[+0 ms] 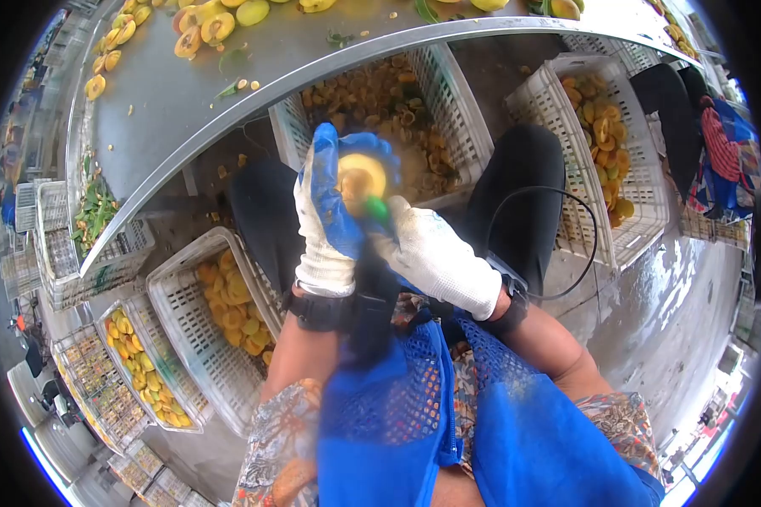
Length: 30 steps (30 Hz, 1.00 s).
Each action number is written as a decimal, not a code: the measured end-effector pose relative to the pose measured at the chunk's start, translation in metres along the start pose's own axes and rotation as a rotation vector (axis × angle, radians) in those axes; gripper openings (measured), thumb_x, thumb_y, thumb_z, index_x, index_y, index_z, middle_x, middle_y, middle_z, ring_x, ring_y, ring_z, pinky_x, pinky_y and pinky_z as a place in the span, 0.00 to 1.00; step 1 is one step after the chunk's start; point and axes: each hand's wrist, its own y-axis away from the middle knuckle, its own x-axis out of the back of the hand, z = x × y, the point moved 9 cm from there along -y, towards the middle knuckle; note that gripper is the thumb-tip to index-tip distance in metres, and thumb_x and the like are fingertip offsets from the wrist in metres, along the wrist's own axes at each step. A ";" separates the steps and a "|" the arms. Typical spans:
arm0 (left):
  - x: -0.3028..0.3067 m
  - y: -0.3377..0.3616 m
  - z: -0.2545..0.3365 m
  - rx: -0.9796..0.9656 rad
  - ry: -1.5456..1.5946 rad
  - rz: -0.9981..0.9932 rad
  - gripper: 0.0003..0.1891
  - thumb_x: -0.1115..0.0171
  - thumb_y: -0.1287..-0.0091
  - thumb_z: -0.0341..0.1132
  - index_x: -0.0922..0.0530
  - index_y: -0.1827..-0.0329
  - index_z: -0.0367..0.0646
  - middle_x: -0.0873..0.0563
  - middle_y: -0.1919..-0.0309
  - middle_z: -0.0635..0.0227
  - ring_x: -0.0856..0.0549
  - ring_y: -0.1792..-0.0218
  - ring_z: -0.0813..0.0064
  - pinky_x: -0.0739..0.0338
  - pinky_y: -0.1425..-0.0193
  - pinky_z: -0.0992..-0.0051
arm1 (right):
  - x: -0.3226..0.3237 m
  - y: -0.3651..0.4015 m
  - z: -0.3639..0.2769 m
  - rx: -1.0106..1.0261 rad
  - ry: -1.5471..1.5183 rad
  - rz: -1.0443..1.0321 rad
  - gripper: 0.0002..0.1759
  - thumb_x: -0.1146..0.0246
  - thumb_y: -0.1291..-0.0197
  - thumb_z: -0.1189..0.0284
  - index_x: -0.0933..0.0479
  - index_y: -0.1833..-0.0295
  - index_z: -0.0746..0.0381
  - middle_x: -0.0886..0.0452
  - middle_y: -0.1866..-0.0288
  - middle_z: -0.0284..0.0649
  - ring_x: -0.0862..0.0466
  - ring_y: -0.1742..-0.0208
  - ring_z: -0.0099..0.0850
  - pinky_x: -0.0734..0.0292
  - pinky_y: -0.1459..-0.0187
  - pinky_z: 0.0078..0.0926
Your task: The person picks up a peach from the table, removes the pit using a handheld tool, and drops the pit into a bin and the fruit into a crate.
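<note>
My left hand [331,190], in a white glove with a blue coated palm, is closed around a yellow peach half [361,179] with its cut face up. My right hand [435,253], in a white knitted glove, grips a small tool with a green part [376,208], held against the lower edge of the fruit. Motion blurs the tool, so its tip and exact kind cannot be made out. Both hands are over my lap, just in front of a crate [461,101] holding many brownish-yellow fruit pieces.
A metal table [156,101] with cut peaches [217,28] and leaves curves across the top. White crates of yellow fruit stand at my left [182,313] and right [558,160]. Another crate [114,317] of whole fruit is farther left. A person's dark-clothed leg [664,106] shows at right.
</note>
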 end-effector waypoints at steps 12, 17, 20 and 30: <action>0.012 -0.011 -0.043 0.419 0.268 -0.248 0.26 0.48 0.24 0.54 0.18 0.55 0.34 0.12 0.65 0.56 0.11 0.61 0.62 0.14 0.54 0.65 | -0.035 0.018 0.010 -0.504 -1.082 -0.510 0.22 0.42 0.28 0.53 0.24 0.59 0.65 0.30 0.79 0.27 0.33 0.85 0.15 0.37 0.82 0.13; 0.028 -0.006 -0.027 0.120 -0.119 -0.126 0.25 0.46 0.24 0.53 0.18 0.59 0.34 0.13 0.67 0.56 0.12 0.64 0.62 0.14 0.57 0.65 | -0.056 0.030 0.010 -0.606 -1.257 -0.547 0.23 0.43 0.28 0.53 0.25 0.59 0.65 0.30 0.79 0.28 0.33 0.85 0.15 0.37 0.83 0.15; 0.033 -0.006 -0.033 0.155 -0.270 -0.124 0.26 0.45 0.25 0.53 0.18 0.63 0.33 0.14 0.72 0.55 0.13 0.73 0.61 0.15 0.65 0.67 | -0.057 0.030 0.015 -0.545 -1.152 -0.465 0.23 0.43 0.27 0.53 0.25 0.60 0.65 0.31 0.80 0.28 0.34 0.86 0.15 0.38 0.83 0.16; 0.010 -0.007 -0.030 0.194 -0.189 -0.230 0.26 0.48 0.23 0.52 0.19 0.63 0.33 0.15 0.72 0.56 0.13 0.72 0.65 0.15 0.67 0.68 | -0.072 0.043 0.000 -0.724 -2.078 -0.796 0.23 0.55 0.21 0.57 0.23 0.52 0.66 0.33 0.81 0.22 0.35 0.89 0.15 0.38 0.85 0.18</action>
